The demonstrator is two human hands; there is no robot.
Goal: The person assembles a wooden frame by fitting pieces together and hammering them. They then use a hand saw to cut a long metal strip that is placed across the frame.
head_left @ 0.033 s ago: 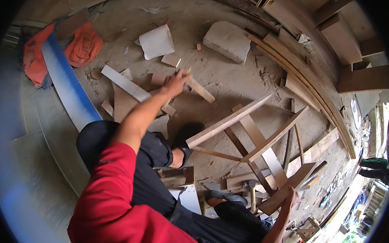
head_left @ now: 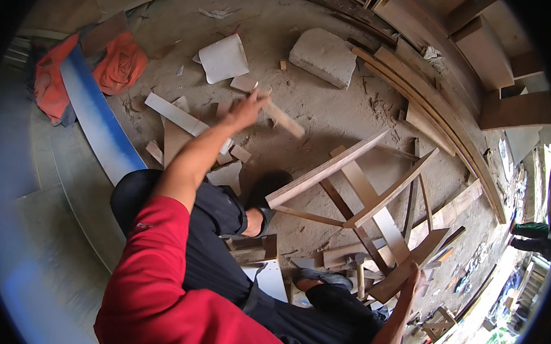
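My left hand (head_left: 246,110) reaches out over the dirt floor, fingers closed on the near end of a short wooden strip (head_left: 284,119). Low on the right, my right hand (head_left: 415,283) grips the edge of a brown board (head_left: 411,266), which belongs to a wooden frame (head_left: 328,170) of slats and crosspieces. The frame stands tilted between my feet and the far planks. Part of the right hand's fingers is hidden behind the board. A hammer (head_left: 360,276) lies beside my shoe, its head near the frame.
Offcuts and a white strip (head_left: 177,114) lie near my left forearm. Farther off are a white sheet (head_left: 223,58) and a concrete block (head_left: 323,57). A blue-and-white board (head_left: 101,113) rests by orange cloth (head_left: 120,64). Long curved planks (head_left: 428,114) run along the right.
My left hand has shifted slightly up and left, and the wooden strip has moved a little upward with it. The right hand stays on the board.
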